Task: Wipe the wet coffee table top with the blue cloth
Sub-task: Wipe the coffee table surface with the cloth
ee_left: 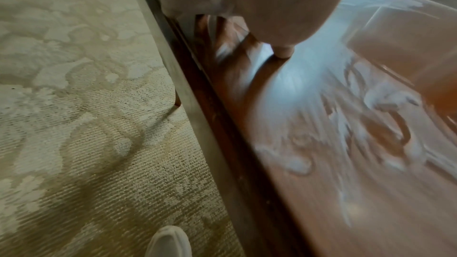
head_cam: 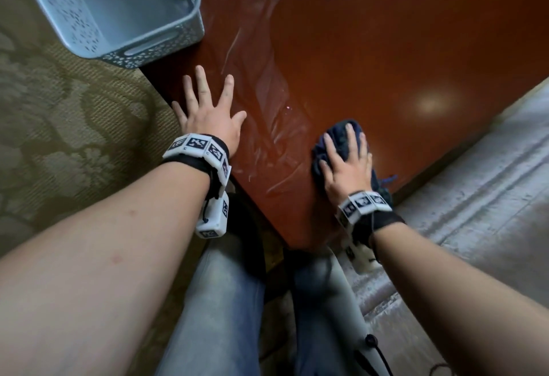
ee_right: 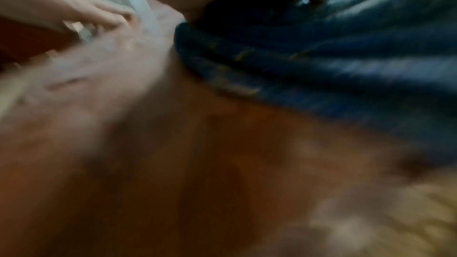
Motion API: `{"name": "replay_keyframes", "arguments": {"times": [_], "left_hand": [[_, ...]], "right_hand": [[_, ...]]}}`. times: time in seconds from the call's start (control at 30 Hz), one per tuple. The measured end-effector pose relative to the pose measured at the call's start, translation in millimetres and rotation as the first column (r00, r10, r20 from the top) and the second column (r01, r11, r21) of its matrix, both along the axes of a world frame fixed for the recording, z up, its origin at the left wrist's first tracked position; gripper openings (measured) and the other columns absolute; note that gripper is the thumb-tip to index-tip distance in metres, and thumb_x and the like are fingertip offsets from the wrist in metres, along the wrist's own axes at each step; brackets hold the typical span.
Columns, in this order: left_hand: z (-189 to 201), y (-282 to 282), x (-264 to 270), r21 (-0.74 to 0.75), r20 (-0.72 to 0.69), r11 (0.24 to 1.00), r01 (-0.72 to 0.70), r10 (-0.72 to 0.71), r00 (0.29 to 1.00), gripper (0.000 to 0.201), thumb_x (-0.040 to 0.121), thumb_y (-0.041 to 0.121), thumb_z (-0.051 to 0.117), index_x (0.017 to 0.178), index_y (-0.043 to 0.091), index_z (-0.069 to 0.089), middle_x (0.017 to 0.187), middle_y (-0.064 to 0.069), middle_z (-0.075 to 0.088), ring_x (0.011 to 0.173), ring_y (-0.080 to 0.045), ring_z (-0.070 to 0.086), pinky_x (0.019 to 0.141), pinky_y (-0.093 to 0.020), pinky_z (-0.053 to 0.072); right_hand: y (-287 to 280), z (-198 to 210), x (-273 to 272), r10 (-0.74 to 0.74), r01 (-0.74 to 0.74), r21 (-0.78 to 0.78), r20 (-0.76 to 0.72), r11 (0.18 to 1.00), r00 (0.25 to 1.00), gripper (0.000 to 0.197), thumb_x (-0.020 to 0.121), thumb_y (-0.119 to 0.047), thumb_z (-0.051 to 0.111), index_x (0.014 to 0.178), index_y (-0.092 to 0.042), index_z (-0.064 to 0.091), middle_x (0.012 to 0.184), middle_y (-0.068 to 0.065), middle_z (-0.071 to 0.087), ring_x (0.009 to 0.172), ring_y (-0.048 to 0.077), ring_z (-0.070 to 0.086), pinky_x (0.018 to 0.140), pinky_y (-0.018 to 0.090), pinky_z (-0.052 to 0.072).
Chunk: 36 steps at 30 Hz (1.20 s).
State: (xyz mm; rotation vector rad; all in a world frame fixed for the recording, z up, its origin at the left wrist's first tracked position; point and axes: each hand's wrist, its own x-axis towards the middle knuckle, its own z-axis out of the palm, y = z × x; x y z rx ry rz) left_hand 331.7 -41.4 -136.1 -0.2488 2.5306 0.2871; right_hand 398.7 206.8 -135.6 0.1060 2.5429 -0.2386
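The reddish-brown coffee table top [head_cam: 386, 57] fills the upper right of the head view, with wet streaks [head_cam: 267, 126] running down its left half. A bunched dark blue cloth [head_cam: 341, 138] lies near the table's front edge, and my right hand [head_cam: 346, 161] presses flat on it with straight fingers. My left hand [head_cam: 208, 108] rests flat on the table's left edge, fingers spread, holding nothing. The right wrist view is blurred and shows the blue cloth [ee_right: 333, 65] on the wood. Smeared water [ee_left: 358, 124] shows on the table top [ee_left: 309, 192] in the left wrist view.
A pale blue perforated plastic basket [head_cam: 118, 7] stands on the table's far left corner. Patterned beige carpet [head_cam: 59, 138] lies left of the table, grey floor [head_cam: 490, 197] to its right. My knees in jeans [head_cam: 231, 301] are below the front edge.
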Motion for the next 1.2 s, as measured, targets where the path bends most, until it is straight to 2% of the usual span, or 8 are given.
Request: {"name": "replay_keyframes", "arguments": {"times": [0.2, 0.4, 0.53, 0.67, 0.77, 0.9, 1.03, 1.2], "left_hand": [[-2, 0, -3, 0.017, -0.005, 1.0, 0.0, 0.0, 1.0, 0.069, 0.098, 0.053, 0.04, 0.154, 0.037, 0.003, 0.159, -0.011, -0.022, 0.147, -0.034, -0.016, 0.115, -0.06, 0.004], [1, -1, -4, 0.041, 0.017, 0.999, -0.01, 0.009, 1.0, 0.072, 0.096, 0.053, 0.044, 0.154, 0.038, 0.003, 0.159, -0.01, -0.023, 0.146, -0.033, -0.018, 0.114, -0.06, 0.003], [4, -2, -4, 0.039, 0.033, 0.999, 0.0, -0.001, 0.999, 0.074, 0.095, 0.052, 0.046, 0.154, 0.037, 0.003, 0.159, -0.009, -0.022, 0.147, -0.032, -0.017, 0.114, -0.06, 0.004], [8, -6, -4, 0.044, 0.042, 0.999, 0.01, -0.012, 0.999, 0.079, 0.094, 0.053, 0.048, 0.155, 0.032, 0.001, 0.16, -0.008, -0.021, 0.147, -0.031, -0.016, 0.116, -0.058, 0.005], [10, -9, -4, 0.039, 0.067, 0.999, 0.022, -0.024, 0.997, 0.083, 0.094, 0.056, 0.046, 0.155, 0.028, -0.003, 0.159, -0.007, -0.024, 0.147, -0.029, -0.017, 0.117, -0.056, 0.003], [10, -10, -3, 0.042, 0.075, 0.999, 0.028, -0.031, 0.997, 0.085, 0.094, 0.057, 0.047, 0.155, 0.028, -0.005, 0.159, -0.007, -0.025, 0.147, -0.029, -0.018, 0.117, -0.054, 0.002], [8, -14, -1, 0.05, 0.067, 0.998, 0.035, -0.038, 0.997, 0.086, 0.092, 0.057, 0.049, 0.155, 0.029, -0.003, 0.159, -0.005, -0.025, 0.147, -0.027, -0.018, 0.118, -0.051, 0.002], [7, -24, 8, 0.056, 0.067, 0.997, 0.049, -0.053, 0.996, 0.086, 0.092, 0.056, 0.05, 0.155, 0.028, -0.002, 0.16, -0.001, -0.023, 0.147, -0.022, -0.017, 0.118, -0.054, 0.007]], "right_hand": [[21, -2, -80, -0.205, 0.212, 0.103, -0.076, 0.972, 0.976, 0.054, 0.097, -0.04, 0.042, 0.147, -0.037, 0.023, 0.159, 0.005, -0.001, 0.144, 0.034, 0.0, 0.112, 0.054, 0.017], [-66, -4, -189, -0.176, 0.179, 0.079, -0.042, 0.981, 0.984, 0.053, 0.097, -0.047, 0.034, 0.147, -0.043, 0.016, 0.158, -0.001, -0.009, 0.144, 0.033, -0.006, 0.113, 0.055, 0.011], [-125, -3, -178, 0.158, -0.158, -0.013, -0.034, 0.987, 0.987, 0.054, 0.096, -0.048, 0.035, 0.146, -0.043, 0.015, 0.158, -0.001, -0.011, 0.143, 0.034, -0.011, 0.111, 0.057, 0.003], [-103, -4, -102, 0.362, -0.368, -0.097, -0.071, 0.925, 0.929, 0.052, 0.094, -0.049, 0.039, 0.144, -0.041, 0.028, 0.159, 0.003, 0.004, 0.144, 0.037, -0.002, 0.111, 0.058, 0.008], [-50, -2, -61, 0.35, -0.352, -0.085, -0.033, 0.932, 0.936, 0.053, 0.088, -0.049, 0.034, 0.139, -0.038, 0.041, 0.156, 0.008, 0.02, 0.141, 0.041, 0.013, 0.106, 0.063, 0.019], [-25, -3, -91, 0.211, -0.212, -0.012, -0.017, 0.977, 0.977, 0.051, 0.093, -0.048, 0.036, 0.143, -0.041, 0.03, 0.159, 0.005, 0.006, 0.144, 0.036, 0.0, 0.111, 0.059, 0.011], [-62, -5, -157, 0.025, -0.024, 0.046, -0.029, 0.999, 0.999, 0.052, 0.097, -0.048, 0.033, 0.146, -0.045, 0.014, 0.158, 0.0, -0.01, 0.144, 0.032, -0.011, 0.113, 0.057, 0.005], [-131, -5, -184, 0.157, -0.157, 0.005, -0.026, 0.988, 0.987, 0.054, 0.096, -0.049, 0.034, 0.146, -0.044, 0.013, 0.158, -0.001, -0.013, 0.143, 0.034, -0.014, 0.111, 0.058, 0.002]]}}
